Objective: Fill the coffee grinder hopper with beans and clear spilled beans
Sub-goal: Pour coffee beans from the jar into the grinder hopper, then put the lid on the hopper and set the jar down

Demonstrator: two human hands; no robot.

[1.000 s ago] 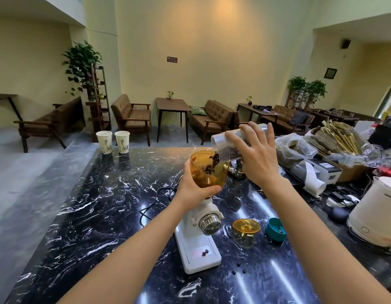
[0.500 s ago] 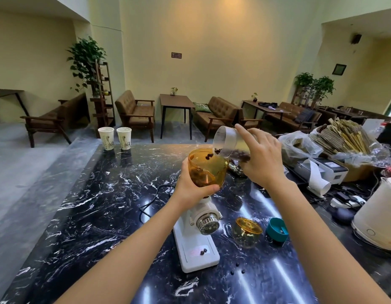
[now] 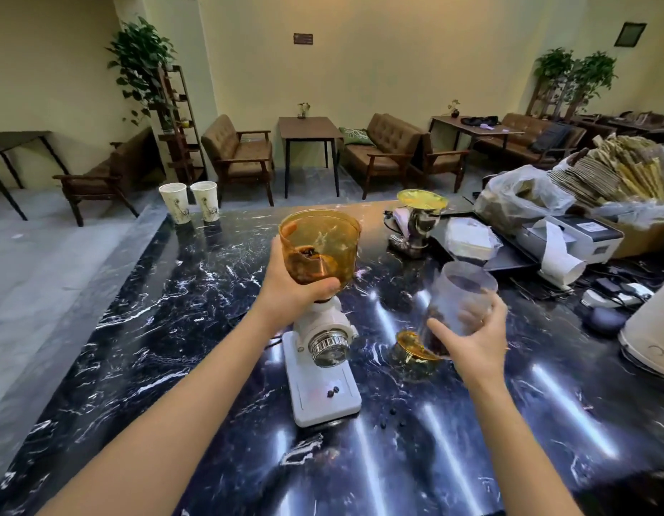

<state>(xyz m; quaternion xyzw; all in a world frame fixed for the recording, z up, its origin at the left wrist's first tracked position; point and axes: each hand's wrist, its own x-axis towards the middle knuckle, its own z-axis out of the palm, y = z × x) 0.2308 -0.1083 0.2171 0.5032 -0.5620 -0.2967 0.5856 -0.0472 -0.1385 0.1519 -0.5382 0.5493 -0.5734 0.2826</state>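
Note:
A white coffee grinder (image 3: 323,389) stands on the black marble counter (image 3: 155,329). My left hand (image 3: 293,288) grips the lower part of its amber hopper (image 3: 319,243), which holds some beans at the bottom. To the right, my right hand (image 3: 472,340) holds a clear plastic jar (image 3: 459,303) nearly upright, with beans left in it. The amber hopper lid (image 3: 412,346) lies on the counter, partly behind the jar. Two beans (image 3: 332,391) rest on the grinder's base. Several spilled beans (image 3: 392,417) lie on the counter to its right.
A second grinder (image 3: 420,217) with an amber hopper stands at the back. Two paper cups (image 3: 191,202) sit at the far left corner. A receipt printer (image 3: 572,236), plastic bags, cables and a white kettle (image 3: 654,329) crowd the right side.
My right hand has swung the jar away from the hopper's mouth, down and to the right, and turned it upright. The left hand stays on the hopper. The view has tilted down.

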